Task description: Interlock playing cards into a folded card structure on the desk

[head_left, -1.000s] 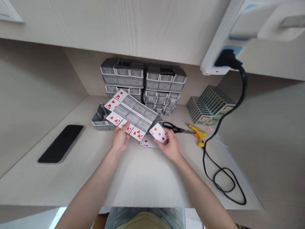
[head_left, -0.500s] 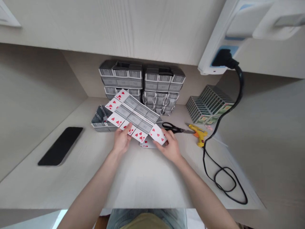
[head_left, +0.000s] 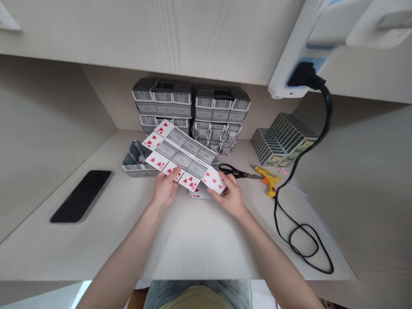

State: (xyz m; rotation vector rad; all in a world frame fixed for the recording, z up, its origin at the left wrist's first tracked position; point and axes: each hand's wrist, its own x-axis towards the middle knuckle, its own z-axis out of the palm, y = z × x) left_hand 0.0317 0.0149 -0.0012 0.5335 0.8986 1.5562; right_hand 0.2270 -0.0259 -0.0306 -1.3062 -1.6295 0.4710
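Note:
A panel of joined playing cards (head_left: 180,160), grey patterned backs in the middle and heart faces along its left and lower edges, is held tilted above the desk. My left hand (head_left: 165,189) grips its lower edge, thumb on top near the seven of hearts. Between the thumb and fingers of my right hand (head_left: 231,196) is a heart playing card (head_left: 213,180), which meets the panel's right end. Whether the two are fixed together cannot be seen. Under them, partly covered, loose playing cards (head_left: 202,194) lie on the desk with a two of hearts showing.
Behind stand stacked card-built boxes (head_left: 162,103), with an open card box (head_left: 137,169) at left. Black scissors (head_left: 236,172), a yellow glue gun (head_left: 270,180) and its looping black cable (head_left: 301,253) lie right. Green-edged card blocks (head_left: 283,139) fill the back right; a phone (head_left: 82,196) lies left.
Both hands keep their holds. The heart card in my right hand has shifted very slightly left and up against the panel's end.

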